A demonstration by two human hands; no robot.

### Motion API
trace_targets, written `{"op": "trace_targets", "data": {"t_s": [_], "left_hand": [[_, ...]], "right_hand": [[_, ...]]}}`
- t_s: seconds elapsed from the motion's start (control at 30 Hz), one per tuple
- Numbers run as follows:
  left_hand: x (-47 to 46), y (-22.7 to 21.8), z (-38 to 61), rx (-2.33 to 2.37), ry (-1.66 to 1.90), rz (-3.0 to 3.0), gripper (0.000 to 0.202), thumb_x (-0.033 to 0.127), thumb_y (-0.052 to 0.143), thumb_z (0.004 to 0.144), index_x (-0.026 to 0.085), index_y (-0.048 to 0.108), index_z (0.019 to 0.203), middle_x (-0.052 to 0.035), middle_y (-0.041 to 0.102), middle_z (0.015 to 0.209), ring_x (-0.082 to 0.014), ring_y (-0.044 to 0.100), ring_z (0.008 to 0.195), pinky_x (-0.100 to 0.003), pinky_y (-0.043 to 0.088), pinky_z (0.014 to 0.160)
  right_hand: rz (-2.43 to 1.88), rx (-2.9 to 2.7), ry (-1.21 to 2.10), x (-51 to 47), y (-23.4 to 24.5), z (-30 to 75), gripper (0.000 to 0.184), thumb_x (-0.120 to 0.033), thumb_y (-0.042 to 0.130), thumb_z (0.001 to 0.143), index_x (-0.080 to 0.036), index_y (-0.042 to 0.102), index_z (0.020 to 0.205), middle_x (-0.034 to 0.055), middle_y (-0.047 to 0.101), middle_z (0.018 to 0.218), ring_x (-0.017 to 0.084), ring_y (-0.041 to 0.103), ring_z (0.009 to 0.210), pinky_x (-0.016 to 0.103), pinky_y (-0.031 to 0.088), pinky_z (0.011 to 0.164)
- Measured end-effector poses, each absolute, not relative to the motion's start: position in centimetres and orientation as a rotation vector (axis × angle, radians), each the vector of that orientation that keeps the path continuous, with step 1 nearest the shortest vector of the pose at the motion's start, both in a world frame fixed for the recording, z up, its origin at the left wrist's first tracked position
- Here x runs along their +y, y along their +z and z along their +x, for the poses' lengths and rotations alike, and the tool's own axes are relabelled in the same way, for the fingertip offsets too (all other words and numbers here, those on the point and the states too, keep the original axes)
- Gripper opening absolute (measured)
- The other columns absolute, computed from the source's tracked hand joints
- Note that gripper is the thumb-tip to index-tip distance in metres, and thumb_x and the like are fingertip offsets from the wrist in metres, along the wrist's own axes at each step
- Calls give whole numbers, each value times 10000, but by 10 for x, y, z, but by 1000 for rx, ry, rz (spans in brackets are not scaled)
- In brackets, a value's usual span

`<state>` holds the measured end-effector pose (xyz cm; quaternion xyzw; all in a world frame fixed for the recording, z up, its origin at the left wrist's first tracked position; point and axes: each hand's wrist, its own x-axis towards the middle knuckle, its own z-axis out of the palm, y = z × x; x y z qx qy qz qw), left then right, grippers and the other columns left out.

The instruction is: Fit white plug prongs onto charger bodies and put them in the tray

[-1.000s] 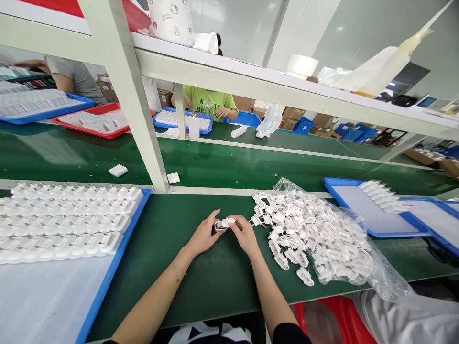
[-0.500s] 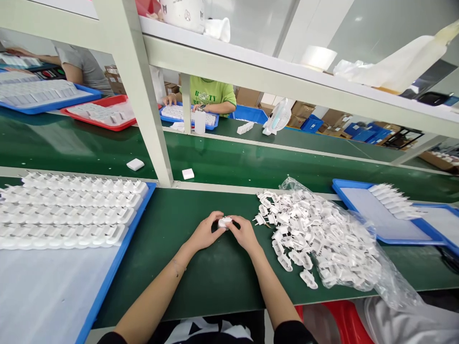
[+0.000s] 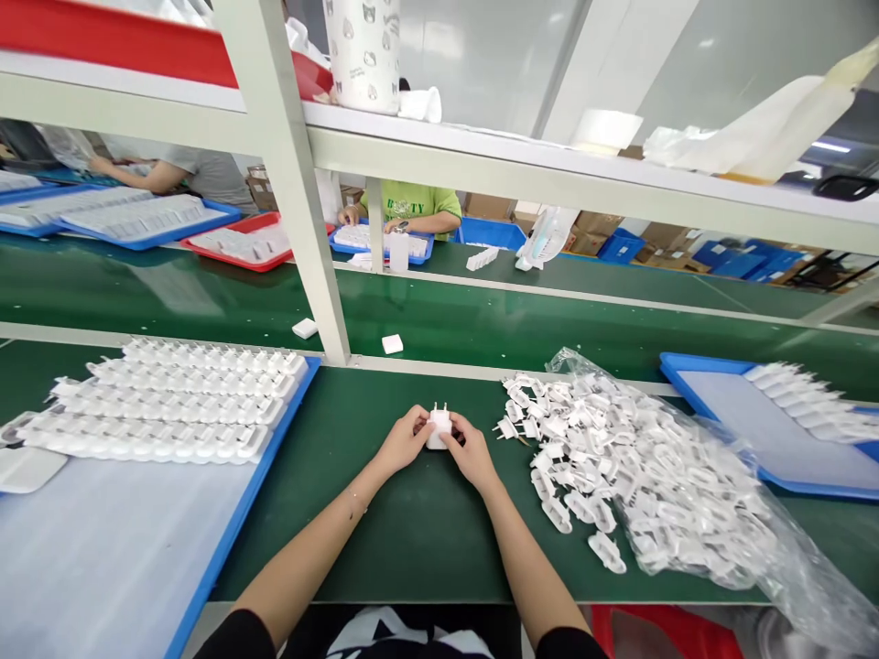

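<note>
A white two-pin plug adapter (image 3: 439,430) is held upright just above the green bench, its metal pins pointing away from me. My left hand (image 3: 405,441) grips its left side between thumb and fingers. On the opposite side, my right hand (image 3: 471,450) pinches it the same way. To the right, a pile of loose white plug housings (image 3: 618,458) spills from a clear plastic bag (image 3: 810,558). Rows of similar white plugs (image 3: 179,398) stand pins-up in a blue tray (image 3: 237,522) on my left.
Beyond a metal post (image 3: 302,183), two white blocks lie on the green conveyor (image 3: 467,325). Another blue tray (image 3: 707,361) with plugs sits at the right. A shelf (image 3: 481,151) crosses above. A person in a green shirt (image 3: 418,201) works across the line.
The adapter has been tilted so its broad face and pins show, with both hands still on it. My view has shifted, and the scene sits slightly lower and farther right.
</note>
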<state>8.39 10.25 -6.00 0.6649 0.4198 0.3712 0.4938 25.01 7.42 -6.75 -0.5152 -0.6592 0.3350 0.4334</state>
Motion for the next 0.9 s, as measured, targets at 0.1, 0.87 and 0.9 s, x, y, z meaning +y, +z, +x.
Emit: {"op": "trace_targets", "data": {"t_s": [0.1,0.87,0.9], "left_hand": [[94,-48,80,872,897,1427,218,335,552,812,170,520,951,-38,624,891,-159,593,817,-278,454,746],[7,-33,90,1050,1254,2024,500,285,680,748,241,450,1189,-72,584,1095,-218,555,972,-373,475,846],[7,-33,90,1054,1250,2011,491,284,679,747,242,455,1181,-69,585,1080,-215,557,963,-369,477,840]], "right_hand": [[-1189,-1540,882,67,-63,247,314,-289,538,833,-205,477,1129,19,661,829,171,597,713,297,485,682],[-787,-1504,465,30,-41,235,281,-245,330,906,-205,606,877,47,545,713,184,527,635,323,408,559],[-795,-1491,475,30,-42,235,280,-239,327,908,-207,603,875,45,542,710,182,525,634,323,408,560]]}}
